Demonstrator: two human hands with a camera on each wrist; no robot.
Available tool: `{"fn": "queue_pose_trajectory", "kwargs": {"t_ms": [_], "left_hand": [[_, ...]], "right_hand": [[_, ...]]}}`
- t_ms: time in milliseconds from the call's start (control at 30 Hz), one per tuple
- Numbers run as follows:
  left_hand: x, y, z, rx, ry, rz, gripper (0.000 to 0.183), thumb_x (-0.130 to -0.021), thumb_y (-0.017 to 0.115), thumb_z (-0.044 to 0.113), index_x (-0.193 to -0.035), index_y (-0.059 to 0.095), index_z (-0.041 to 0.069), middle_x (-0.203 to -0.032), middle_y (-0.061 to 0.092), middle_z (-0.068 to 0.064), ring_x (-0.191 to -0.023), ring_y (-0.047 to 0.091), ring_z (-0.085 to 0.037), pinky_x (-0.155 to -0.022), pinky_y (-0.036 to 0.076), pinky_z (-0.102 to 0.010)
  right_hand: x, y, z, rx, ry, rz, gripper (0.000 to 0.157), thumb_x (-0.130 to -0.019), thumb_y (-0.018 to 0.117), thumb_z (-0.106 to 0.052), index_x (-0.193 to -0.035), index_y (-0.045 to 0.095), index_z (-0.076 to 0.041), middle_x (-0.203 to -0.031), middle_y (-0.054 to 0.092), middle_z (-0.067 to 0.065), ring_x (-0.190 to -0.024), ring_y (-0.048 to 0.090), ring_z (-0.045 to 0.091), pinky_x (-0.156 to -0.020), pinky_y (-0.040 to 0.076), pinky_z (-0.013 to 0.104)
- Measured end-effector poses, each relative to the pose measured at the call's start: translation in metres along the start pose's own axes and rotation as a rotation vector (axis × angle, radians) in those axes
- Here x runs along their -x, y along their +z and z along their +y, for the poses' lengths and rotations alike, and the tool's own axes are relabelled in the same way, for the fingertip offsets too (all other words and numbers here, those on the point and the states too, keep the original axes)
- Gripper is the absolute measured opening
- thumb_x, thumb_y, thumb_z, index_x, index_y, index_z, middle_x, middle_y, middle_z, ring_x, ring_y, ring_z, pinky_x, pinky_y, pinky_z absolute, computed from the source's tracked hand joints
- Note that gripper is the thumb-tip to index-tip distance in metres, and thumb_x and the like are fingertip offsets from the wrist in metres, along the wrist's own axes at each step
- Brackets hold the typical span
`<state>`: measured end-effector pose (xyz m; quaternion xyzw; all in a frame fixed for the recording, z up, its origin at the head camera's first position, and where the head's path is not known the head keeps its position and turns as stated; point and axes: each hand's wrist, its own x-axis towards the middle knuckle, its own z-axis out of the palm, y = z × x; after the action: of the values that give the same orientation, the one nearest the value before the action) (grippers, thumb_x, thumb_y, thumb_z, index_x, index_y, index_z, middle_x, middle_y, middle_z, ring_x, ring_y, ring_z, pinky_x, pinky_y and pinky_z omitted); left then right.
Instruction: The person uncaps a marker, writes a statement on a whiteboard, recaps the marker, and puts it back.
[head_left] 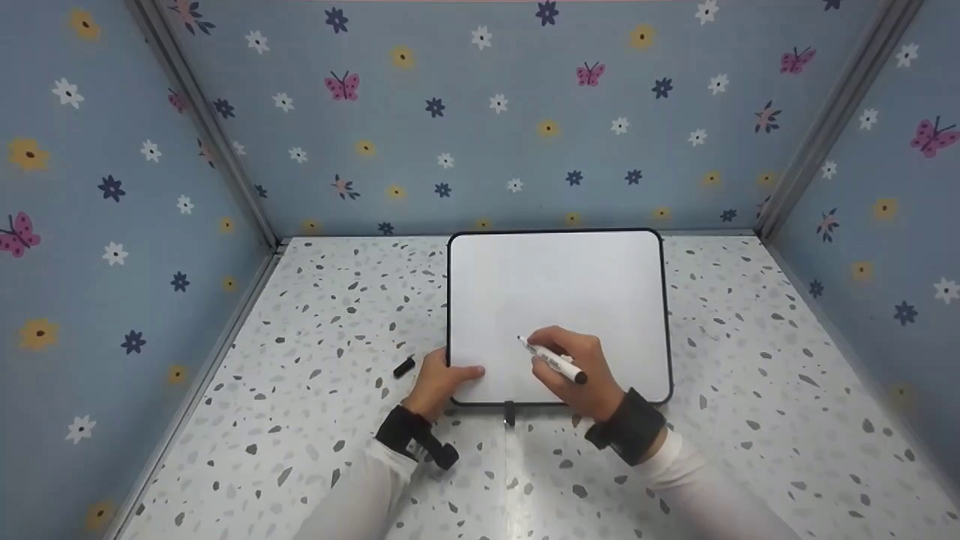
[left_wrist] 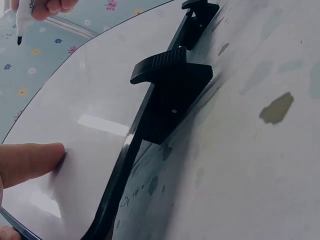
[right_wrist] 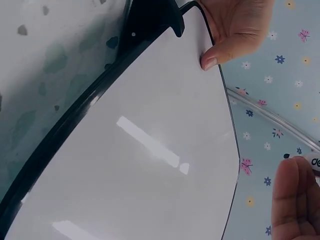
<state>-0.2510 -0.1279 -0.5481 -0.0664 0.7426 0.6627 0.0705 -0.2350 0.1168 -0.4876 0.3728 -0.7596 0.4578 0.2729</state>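
Note:
A white board with a thin black frame, a whiteboard (head_left: 559,285), stands tilted on the speckled table, its surface bare of marks. At its lower left side my left hand (head_left: 442,382) grips the edge, thumb (left_wrist: 32,159) on the white face and the other fingers mostly hidden behind. My right hand (head_left: 581,367) pinches a white marker (head_left: 555,364) between thumb and fingers, in front of the board's lower middle. The marker is uncapped, and its black tip (left_wrist: 19,40) shows apart from the board in the left wrist view. A black marker cap (head_left: 404,367) lies left of my left hand.
Black hooked supports (left_wrist: 172,90) hold the board's lower edge; one support (head_left: 510,414) shows at the front. The speckled table (head_left: 322,322) extends on both sides. Blue flowered panels (head_left: 480,112) rise at the back, left and right, with metal posts (head_left: 217,135) in the corners.

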Motion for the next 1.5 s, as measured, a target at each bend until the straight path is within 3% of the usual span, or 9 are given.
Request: {"fn": "queue_pose_trajectory", "kwargs": {"t_ms": [200, 500, 800, 1000, 1300, 1500], "left_hand": [[0.0, -0.001, -0.002, 0.013, 0.025, -0.016, 0.054, -0.087, 0.081, 0.006, -0.135, 0.064, -0.011, -0.133, 0.072, -0.028, -0.121, 0.071, -0.035, -0.113, 0.055, -0.051], [0.0, -0.002, -0.005, 0.0, 0.064, -0.099, 0.047, -0.091, 0.075, 0.004, -0.136, 0.065, -0.007, -0.132, 0.074, -0.023, -0.118, 0.073, -0.029, -0.107, 0.058, -0.043], [-0.003, -0.004, -0.002, -0.013, 0.055, -0.132, 0.046, -0.093, 0.074, 0.007, -0.137, 0.065, -0.004, -0.134, 0.074, -0.02, -0.122, 0.072, -0.028, -0.114, 0.054, -0.046], [-0.005, -0.004, -0.004, 0.008, 0.064, -0.149, 0.052, -0.093, 0.075, 0.008, -0.142, 0.061, -0.004, -0.14, 0.071, -0.02, -0.129, 0.068, -0.03, -0.119, 0.05, -0.049], [-0.004, -0.004, -0.005, -0.01, 0.103, -0.141, 0.052, -0.091, 0.076, 0.007, -0.139, 0.062, -0.006, -0.134, 0.073, -0.021, -0.122, 0.071, -0.029, -0.114, 0.053, -0.048], [-0.003, -0.006, -0.004, 0.01, 0.088, -0.152, 0.051, -0.091, 0.076, 0.006, -0.139, 0.062, -0.005, -0.134, 0.073, -0.02, -0.123, 0.071, -0.029, -0.115, 0.053, -0.048]], "right_hand": [[-0.015, 0.016, 0.008, -0.051, 0.065, 0.012, 0.025, -0.081, 0.069, 0.01, -0.103, 0.076, 0.001, -0.087, 0.081, 0.015, -0.067, 0.067, 0.012, -0.063, 0.051, 0.016], [-0.03, 0.037, 0.012, -0.051, 0.086, 0.028, 0.015, -0.089, 0.076, 0.003, -0.104, 0.076, 0.0, -0.088, 0.081, 0.011, -0.066, 0.07, 0.019, -0.063, 0.052, 0.019], [-0.049, 0.053, 0.022, -0.059, 0.143, 0.045, 0.009, -0.09, 0.073, 0.0, -0.099, 0.073, 0.003, -0.084, 0.079, 0.014, -0.065, 0.064, 0.017, -0.061, 0.051, 0.024], [-0.062, 0.063, 0.029, -0.049, 0.191, 0.021, 0.009, -0.092, 0.071, -0.005, -0.097, 0.072, 0.002, -0.083, 0.078, 0.015, -0.065, 0.061, 0.012, -0.062, 0.048, 0.022], [-0.071, 0.07, 0.034, -0.025, 0.219, -0.015, 0.004, -0.095, 0.072, -0.004, -0.095, 0.069, 0.0, -0.083, 0.077, 0.014, -0.066, 0.058, 0.013, -0.064, 0.046, 0.023], [-0.076, 0.072, 0.034, -0.013, 0.229, -0.039, 0.007, -0.096, 0.07, -0.005, -0.098, 0.07, 0.001, -0.085, 0.076, 0.015, -0.068, 0.057, 0.015, -0.066, 0.045, 0.023]]}}
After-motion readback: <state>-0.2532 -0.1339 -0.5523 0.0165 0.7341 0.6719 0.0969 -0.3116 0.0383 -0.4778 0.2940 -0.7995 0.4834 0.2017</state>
